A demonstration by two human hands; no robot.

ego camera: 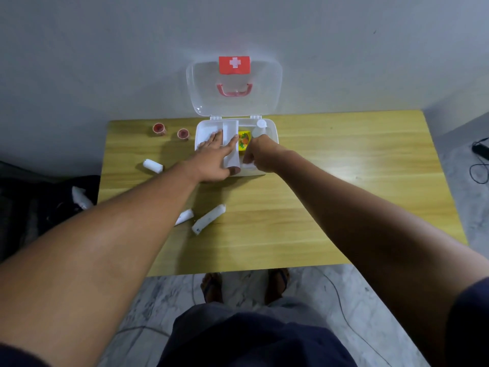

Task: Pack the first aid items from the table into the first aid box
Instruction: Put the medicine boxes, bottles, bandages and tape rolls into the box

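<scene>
The white first aid box stands open at the table's far edge, its clear lid upright against the wall. My left hand lies over the box with fingers spread around a long white roll, thumb under its near end. My right hand is curled at the box's near rim, gripping a small white item whose shape is hidden. Inside the box sit a yellow packet and a white bottle. White bandage rolls lie on the table: one at the left, two nearer me.
Two red-cored tape rolls stand left of the box. The wooden table meets a grey wall. A dark bag with a white item sits off the table's left edge. Cables lie on the floor at the right.
</scene>
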